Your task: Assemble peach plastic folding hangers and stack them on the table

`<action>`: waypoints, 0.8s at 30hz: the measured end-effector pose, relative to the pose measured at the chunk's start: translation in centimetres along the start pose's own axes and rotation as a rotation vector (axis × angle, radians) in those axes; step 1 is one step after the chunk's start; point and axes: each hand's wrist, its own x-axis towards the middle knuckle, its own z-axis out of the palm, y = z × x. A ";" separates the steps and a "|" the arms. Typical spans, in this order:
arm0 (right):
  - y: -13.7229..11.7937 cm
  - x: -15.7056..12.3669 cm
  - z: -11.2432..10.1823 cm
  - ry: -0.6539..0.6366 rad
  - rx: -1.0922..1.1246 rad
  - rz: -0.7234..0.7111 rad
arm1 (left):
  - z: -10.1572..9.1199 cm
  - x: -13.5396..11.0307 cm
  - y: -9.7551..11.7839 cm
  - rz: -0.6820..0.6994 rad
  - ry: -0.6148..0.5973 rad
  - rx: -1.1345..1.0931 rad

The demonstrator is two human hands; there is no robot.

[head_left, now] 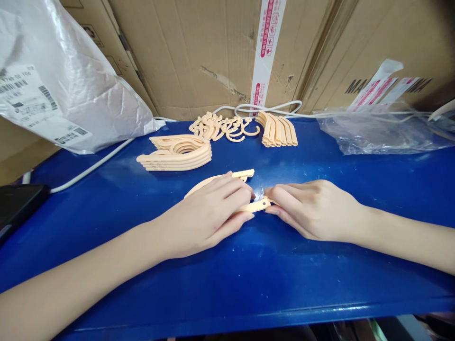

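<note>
My left hand (pixel 209 210) lies closed over a pale peach plastic hanger piece (pixel 245 174) on the blue table (pixel 249 274). Its fingers pinch a short peach part (pixel 256 205) at the middle. My right hand (pixel 313 208) meets it from the right, fingertips pinched on the same short part. Behind my hands lie a stack of curved hanger bodies (pixel 177 152), a loose heap of hooks (pixel 222 127) and a row of short bent pieces (pixel 277 129).
A grey mailing bag (pixel 60 80) with labels sits at the back left, and cardboard boxes (pixel 199 52) wall the rear. A clear plastic bag (pixel 384 130) lies at the right. A white cable (pixel 92 166) runs leftward, near a dark device (pixel 17 203) on the left edge.
</note>
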 end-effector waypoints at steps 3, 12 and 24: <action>0.0 0.0 0.0 0.006 -0.015 0.001 | 0.1 0.0 -0.1 0.003 0.007 -0.006; -0.1 -0.1 0.1 0.006 -0.035 0.005 | 0.1 -0.1 -0.2 -0.001 -0.005 -0.007; -0.2 -0.2 0.2 0.043 -0.078 0.007 | 0.0 -0.1 -0.2 0.016 0.008 0.008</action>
